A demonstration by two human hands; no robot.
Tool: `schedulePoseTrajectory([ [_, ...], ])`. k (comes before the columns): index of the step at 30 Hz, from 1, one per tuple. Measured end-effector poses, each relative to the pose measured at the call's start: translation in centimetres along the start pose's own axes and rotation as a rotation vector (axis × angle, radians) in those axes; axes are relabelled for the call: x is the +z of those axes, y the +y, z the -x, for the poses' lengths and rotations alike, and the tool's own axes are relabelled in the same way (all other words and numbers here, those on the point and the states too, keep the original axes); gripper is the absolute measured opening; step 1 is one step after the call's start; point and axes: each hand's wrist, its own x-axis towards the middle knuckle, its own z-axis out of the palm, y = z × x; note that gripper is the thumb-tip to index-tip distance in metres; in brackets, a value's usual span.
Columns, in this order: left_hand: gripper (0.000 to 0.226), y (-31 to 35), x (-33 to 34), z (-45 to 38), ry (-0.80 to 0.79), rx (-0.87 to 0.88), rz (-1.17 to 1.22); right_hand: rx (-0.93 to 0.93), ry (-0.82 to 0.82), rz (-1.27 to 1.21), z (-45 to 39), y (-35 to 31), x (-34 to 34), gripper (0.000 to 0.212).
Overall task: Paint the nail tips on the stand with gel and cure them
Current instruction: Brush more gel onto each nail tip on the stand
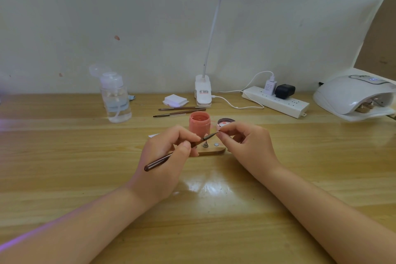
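Observation:
My left hand (169,152) grips a dark brown brush (171,155) like a pen, its fine tip reaching right to a small nail tip (219,128). My right hand (244,141) pinches that nail tip on its small holder between thumb and forefinger, lifted above the wooden stand (212,151). The stand lies on the table between my hands and bears a metal peg and a pale round magnet spot. Just behind it stands an open pink gel jar (199,123), with its lid (226,122) lying to the right.
Two spare brushes (177,111) and a pad stack (175,100) lie behind the jar. A clear pump bottle (115,98) stands at left, a clip lamp (203,92) at centre back, a power strip (276,100) to its right, a white curing lamp (353,96) at far right.

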Motion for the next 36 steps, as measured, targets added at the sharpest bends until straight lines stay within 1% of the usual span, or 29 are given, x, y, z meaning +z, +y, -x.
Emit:
schedulePoseTrajectory([
  [3, 0.022, 0.12, 0.17, -0.01, 0.019, 0.013, 0.006, -0.004, 0.007, -0.006, 0.04, 0.01, -0.01, 0.005],
  [8, 0.022, -0.15, 0.11, -0.11, -0.014, -0.018, -0.024, -0.002, 0.005, -0.008, -0.01, 0.17, 0.07, 0.005],
  [12, 0.021, -0.06, 0.06, -0.03, 0.018, 0.001, -0.001, 0.001, 0.008, -0.009, 0.00, 0.28, 0.11, 0.005],
  [17, 0.023, -0.08, 0.10, -0.12, -0.031, -0.016, -0.050, -0.002, 0.008, -0.007, 0.00, 0.29, 0.10, 0.006],
  [20, 0.022, -0.12, -0.13, -0.02, 0.003, -0.026, -0.017, -0.004, 0.008, -0.013, 0.00, 0.25, 0.12, 0.006],
  [22, 0.022, 0.04, -0.07, 0.03, 0.015, -0.006, -0.003, -0.001, 0.013, -0.026, 0.00, 0.22, 0.11, 0.005],
  [27, 0.023, 0.36, 0.16, -0.05, -0.030, 0.012, -0.044, 0.006, 0.013, -0.053, -0.02, 0.15, 0.16, 0.005],
  [31, 0.021, 0.45, 0.02, 0.05, -0.003, 0.026, -0.040, 0.018, 0.024, -0.055, -0.08, 0.33, 0.19, 0.005],
  [34, 0.022, 0.64, 0.11, 0.07, -0.015, 0.085, -0.101, 0.014, 0.021, -0.061, -0.02, 0.25, 0.12, 0.006],
  [36, 0.022, 0.56, 0.18, 0.04, -0.038, 0.088, -0.143, 0.008, 0.025, -0.061, 0.00, 0.19, 0.10, 0.007],
])
